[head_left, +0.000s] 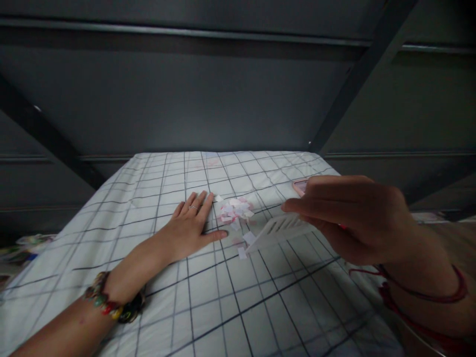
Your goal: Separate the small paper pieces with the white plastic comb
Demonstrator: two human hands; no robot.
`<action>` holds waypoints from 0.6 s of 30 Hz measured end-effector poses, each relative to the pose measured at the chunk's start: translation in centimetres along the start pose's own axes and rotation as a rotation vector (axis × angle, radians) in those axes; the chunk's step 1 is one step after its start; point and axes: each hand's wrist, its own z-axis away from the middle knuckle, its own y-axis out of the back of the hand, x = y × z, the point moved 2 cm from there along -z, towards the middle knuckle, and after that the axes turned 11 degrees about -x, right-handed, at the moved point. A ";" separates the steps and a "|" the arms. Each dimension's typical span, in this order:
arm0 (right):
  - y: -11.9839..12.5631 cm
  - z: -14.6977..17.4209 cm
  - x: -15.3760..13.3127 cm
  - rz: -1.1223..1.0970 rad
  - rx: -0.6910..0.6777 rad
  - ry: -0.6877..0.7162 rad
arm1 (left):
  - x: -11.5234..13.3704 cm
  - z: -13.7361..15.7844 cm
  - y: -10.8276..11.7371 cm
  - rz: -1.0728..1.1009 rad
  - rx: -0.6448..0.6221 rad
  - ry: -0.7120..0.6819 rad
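My left hand [191,225] lies flat on the checked cloth [208,307], fingers stretched out and thumb toward a small heap of paper scraps [235,210]. The scraps are white with pink marks. My right hand [357,215] is closed round a white slotted spatula [278,230], whose handle is mostly hidden by the fingers. The spatula's blade is tilted, its front edge low over the cloth beside a few loose scraps [243,252]. Behind my right hand lies a phone in a pink case [299,186], partly covered from view.
A dark grey panelled wall [193,94] with metal strips rises behind the far edge of the cloth. Blurred items [33,243] lie low at the left, beyond the cloth's side. The floor [457,243] shows at the right.
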 end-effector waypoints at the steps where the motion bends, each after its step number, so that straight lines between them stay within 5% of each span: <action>1: -0.1 -0.1 -0.1 0.005 -0.002 0.004 | 0.0 0.0 0.0 0.001 -0.002 0.000; 18: 0.4 0.2 0.2 -0.136 -0.079 -0.015 | -0.6 -0.2 -0.6 0.000 0.067 -0.051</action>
